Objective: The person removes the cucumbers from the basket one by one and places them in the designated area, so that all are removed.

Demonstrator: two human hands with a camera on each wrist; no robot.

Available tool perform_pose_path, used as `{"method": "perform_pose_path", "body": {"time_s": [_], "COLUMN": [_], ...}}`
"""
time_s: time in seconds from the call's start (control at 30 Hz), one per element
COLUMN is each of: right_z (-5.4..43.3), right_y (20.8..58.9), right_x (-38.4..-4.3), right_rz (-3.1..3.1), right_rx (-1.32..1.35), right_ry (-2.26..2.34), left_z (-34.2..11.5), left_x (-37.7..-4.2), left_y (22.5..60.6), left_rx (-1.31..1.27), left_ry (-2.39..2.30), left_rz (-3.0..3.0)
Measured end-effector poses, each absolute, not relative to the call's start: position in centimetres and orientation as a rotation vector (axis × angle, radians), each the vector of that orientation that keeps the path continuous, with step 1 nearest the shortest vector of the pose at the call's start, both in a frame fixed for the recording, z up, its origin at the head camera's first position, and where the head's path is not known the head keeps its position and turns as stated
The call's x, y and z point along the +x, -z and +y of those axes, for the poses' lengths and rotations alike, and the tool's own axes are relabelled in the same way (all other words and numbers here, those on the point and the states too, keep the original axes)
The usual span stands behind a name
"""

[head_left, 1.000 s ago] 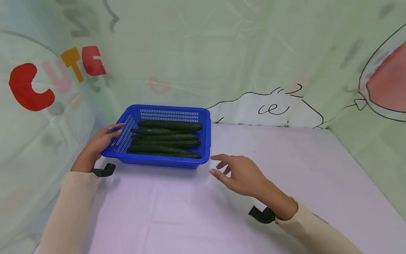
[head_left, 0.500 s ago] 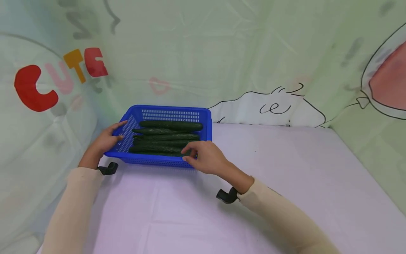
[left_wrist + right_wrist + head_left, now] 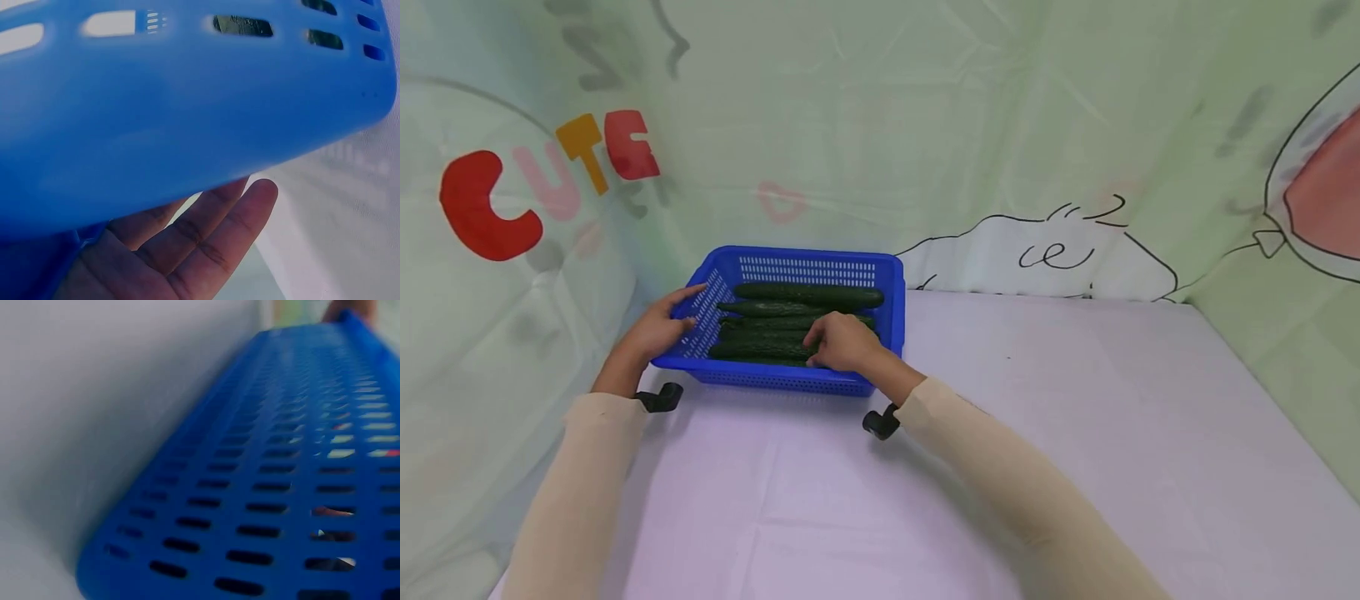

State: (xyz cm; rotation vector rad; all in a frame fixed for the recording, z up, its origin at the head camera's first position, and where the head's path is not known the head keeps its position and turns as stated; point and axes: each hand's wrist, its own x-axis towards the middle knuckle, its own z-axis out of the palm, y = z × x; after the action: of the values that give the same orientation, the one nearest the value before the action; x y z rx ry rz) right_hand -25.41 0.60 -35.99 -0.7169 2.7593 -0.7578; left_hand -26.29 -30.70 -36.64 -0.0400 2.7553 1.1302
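Observation:
A blue plastic basket (image 3: pixel 775 381) with slotted walls holds several dark green cucumbers (image 3: pixel 808 295) lying side by side. My left hand (image 3: pixel 655 335) grips the basket's left end, its thumb over the rim; in the left wrist view the fingers (image 3: pixel 215 240) lie against the underside. Inside the basket, near its front right, my right hand (image 3: pixel 844 343) reaches down over the front cucumbers (image 3: pixel 760 348) with bent fingers. The hand covers their right parts, and whether it pinches one is hidden. The right wrist view shows only the basket's slotted outer wall (image 3: pixel 250 506).
The basket stands on a table with a pale lilac cloth (image 3: pixel 820 500), close to the back. A printed curtain (image 3: pixel 865 125) hangs behind and along both sides. Black wrist mounts (image 3: pixel 659 397) stick out at both sleeves.
My right hand has moved left from beside the basket, over its front right corner, and down onto the cucumbers. My left hand has slid slightly on the left end; the basket stays in place.

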Motion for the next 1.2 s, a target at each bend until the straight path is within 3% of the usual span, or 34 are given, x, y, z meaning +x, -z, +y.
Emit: {"method": "perform_pose_path", "body": {"time_s": [0.2, 1.2], "right_z": [-0.6, 1.0], "right_y": [36.0, 36.8], "right_x": [-25.6, -26.5], "right_rz": [2.830, 2.483], "right_rx": [-0.665, -0.810], "right_ry": [0.608, 0.855], "left_z": [-31.5, -30.5], "left_x": [-25.8, -26.1], "left_y": [36.3, 36.4], "left_rx": [-0.019, 0.029], "left_ry": [-1.095, -1.090], "left_rz": [2.808, 2.799]}}
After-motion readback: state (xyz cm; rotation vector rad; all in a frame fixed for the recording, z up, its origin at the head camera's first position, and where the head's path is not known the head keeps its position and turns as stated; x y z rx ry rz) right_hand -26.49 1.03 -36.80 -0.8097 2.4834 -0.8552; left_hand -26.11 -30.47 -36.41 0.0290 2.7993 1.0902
